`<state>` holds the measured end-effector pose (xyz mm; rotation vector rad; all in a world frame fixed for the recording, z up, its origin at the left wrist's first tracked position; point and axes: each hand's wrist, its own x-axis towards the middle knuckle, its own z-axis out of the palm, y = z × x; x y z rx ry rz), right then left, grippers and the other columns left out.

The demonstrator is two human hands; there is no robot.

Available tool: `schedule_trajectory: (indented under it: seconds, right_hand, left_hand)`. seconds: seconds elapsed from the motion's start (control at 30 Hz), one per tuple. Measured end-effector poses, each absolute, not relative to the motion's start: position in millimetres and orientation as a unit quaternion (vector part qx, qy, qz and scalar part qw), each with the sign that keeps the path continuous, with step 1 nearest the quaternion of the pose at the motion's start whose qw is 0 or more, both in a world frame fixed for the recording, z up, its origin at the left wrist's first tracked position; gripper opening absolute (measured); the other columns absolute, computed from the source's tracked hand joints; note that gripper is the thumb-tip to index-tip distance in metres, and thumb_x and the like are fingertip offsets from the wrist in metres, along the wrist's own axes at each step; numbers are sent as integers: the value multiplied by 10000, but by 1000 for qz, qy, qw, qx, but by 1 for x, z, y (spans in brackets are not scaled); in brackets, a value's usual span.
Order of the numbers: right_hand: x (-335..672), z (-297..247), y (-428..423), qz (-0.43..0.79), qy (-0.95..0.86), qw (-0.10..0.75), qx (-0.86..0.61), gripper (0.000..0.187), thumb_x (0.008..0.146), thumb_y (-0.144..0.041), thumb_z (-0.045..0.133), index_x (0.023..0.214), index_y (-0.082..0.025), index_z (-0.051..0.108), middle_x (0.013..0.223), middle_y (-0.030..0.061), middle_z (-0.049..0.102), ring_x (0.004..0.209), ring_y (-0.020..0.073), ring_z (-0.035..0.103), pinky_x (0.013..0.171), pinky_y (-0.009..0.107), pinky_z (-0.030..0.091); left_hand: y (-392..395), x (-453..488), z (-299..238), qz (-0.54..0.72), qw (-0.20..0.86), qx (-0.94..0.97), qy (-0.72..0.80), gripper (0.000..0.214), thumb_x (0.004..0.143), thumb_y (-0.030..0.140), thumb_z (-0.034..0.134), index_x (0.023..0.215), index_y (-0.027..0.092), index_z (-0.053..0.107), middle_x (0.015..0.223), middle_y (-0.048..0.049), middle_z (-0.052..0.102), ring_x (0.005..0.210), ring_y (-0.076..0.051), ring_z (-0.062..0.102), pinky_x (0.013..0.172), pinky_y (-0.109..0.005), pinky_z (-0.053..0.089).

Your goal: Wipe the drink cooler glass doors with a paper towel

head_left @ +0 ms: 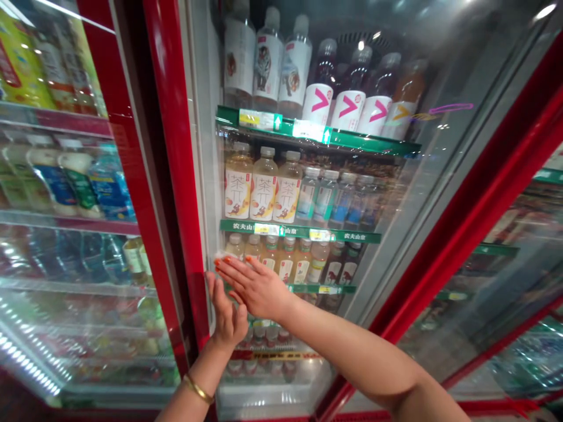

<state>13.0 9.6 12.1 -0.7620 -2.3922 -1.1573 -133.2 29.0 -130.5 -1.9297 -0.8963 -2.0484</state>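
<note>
My right hand (255,287) reaches left across a drinks cooler with its fingers stretched flat and orange nails showing. Its fingertips lie at the cooler's grey left edge strip (199,176), level with the third shelf of tea bottles (285,261). A small whitish patch sits at the fingertips; I cannot make out what it is. My left hand (226,319), with a gold bracelet (197,390) on the wrist, is raised just below it. Its fingers point up against the same edge, beside the red frame (176,176), and are partly hidden by the right hand.
Green-edged shelves hold white-labelled bottles (264,61) on top, pale tea bottles (263,187) and water bottles (334,199) below. A second cooler (65,187) stands left. A red-framed glass door (484,193) slants on the right.
</note>
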Motion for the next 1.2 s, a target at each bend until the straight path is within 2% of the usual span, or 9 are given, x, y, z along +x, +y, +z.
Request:
schedule_trajectory:
  seconds: [0.27,0.4,0.5,0.6,0.7,0.9,1.0,1.1,1.2]
  right_hand:
    - [19,68,14,-378,-778,321,-386,797,1133,-362,486,1789,-163,81,1846,68,272,1746,256,165,1429,535,168]
    - [-3,38,12,-390,-839,231,-302,677,1134,-358,460,1767,-214,266,1833,-34,323,1738,140,160,1409,383,257]
    - [33,3,4,-419,-815,220,-335,616,1135,-386,461,1735,-287,363,1804,-64,386,1736,129,167,1433,417,165]
    - [83,10,-2,-459,-688,324,-460,702,1141,-426,455,1774,-216,237,1808,56,385,1755,211,107,1429,556,0]
    - [93,35,2,-441,-579,409,-551,789,1144,-404,418,1782,-109,60,1837,176,278,1762,286,21,1401,662,23]
    - [75,-23,-3,-474,-692,312,-447,642,1127,-448,460,1742,-293,363,1790,-6,430,1760,197,34,1419,541,-98]
    - [127,-54,-14,-445,-600,389,-538,691,1136,-366,378,1787,-209,207,1798,123,406,1758,270,101,1406,653,-12]
    - [167,-36,-16,-396,-464,505,-611,712,1129,-272,254,1797,-170,31,1855,216,208,1754,371,86,1333,801,159]
    - [148,-9,-12,-365,-473,538,-595,765,1118,-289,308,1791,-135,-21,1876,230,40,1753,397,28,1319,772,272]
  left_hand:
    - [39,-136,-119,-706,98,-645,-276,759,1088,442,491,1765,229,222,1871,-155,140,1749,-328,119,1415,-573,203]
    - [40,-144,-119,-707,96,-652,-256,763,1089,397,506,1768,226,200,1878,-161,80,1755,-305,84,1421,-563,164]
    - [40,-150,-115,-692,110,-671,-243,786,1061,345,569,1762,224,234,1876,-157,110,1754,-308,89,1426,-568,134]
    - [33,-145,-99,-670,133,-687,-249,833,1032,260,594,1769,203,211,1878,-138,119,1754,-294,95,1433,-535,134]
    - [20,-126,-72,-674,155,-678,-249,865,1003,186,598,1771,184,200,1884,-109,101,1758,-272,69,1442,-501,83]
    - [23,-86,-18,-665,235,-670,-230,847,994,143,593,1764,220,249,1879,-62,138,1757,-250,64,1445,-509,61]
    - [31,-78,-13,-617,297,-675,-275,826,988,183,667,1740,227,330,1849,-56,242,1751,-237,117,1447,-488,27]
    - [33,-76,-17,-590,324,-678,-295,822,971,202,712,1722,255,381,1826,-40,296,1748,-236,135,1448,-500,-3]
    - [31,-78,-19,-582,328,-680,-302,871,946,173,737,1730,246,364,1833,-39,270,1751,-230,110,1451,-480,-11]
